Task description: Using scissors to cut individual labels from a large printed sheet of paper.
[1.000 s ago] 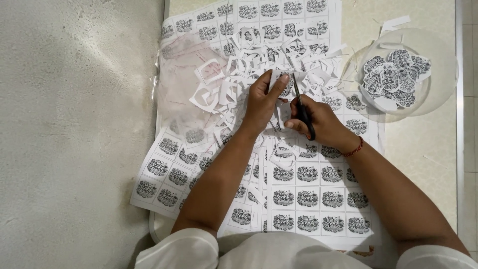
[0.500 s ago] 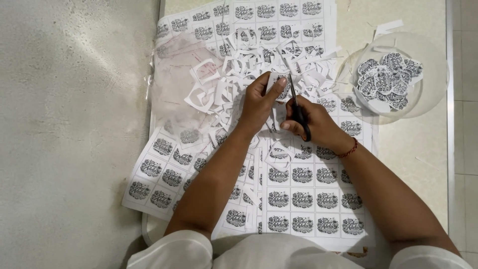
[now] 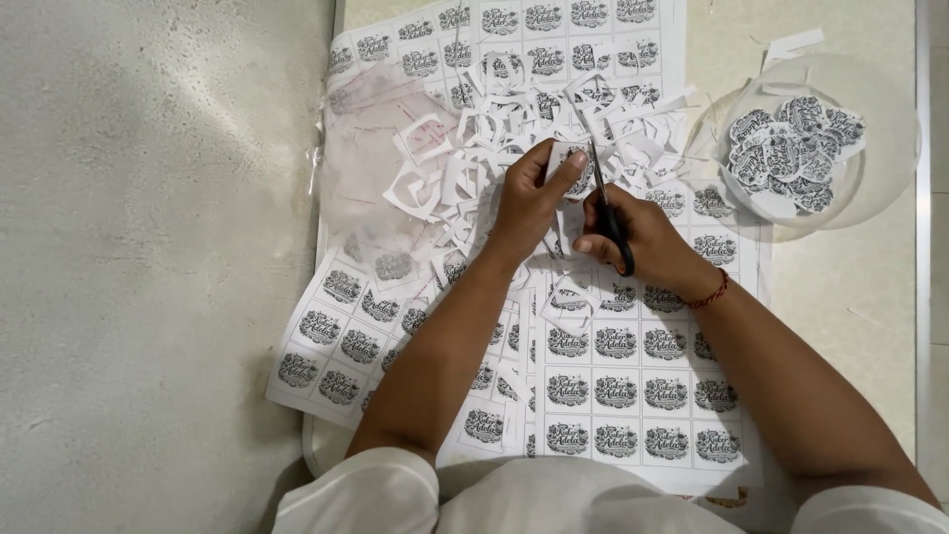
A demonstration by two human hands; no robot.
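I watch my left hand (image 3: 526,203) pinch a small printed paper label (image 3: 571,168) while my right hand (image 3: 643,242) closes black-handled scissors (image 3: 605,203) around its edge; next, turning the label.

White sheets (image 3: 633,386) (black emblems); red bracelet (image 3: 714,293)

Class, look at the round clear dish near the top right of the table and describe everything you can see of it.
The dish is round, shallow and see-through, plastic or glass by its look, so the pale table shows through its rim. It sits flat near the table's right edge, beyond the right hand. Inside lies a loose pile of cut-out stickers, white with dark ornate printing, overlapping one another. A white paper strip lies by its far rim; whether it touches is unclear. The dish's left rim meets the printed sheet. Neither hand touches the dish.
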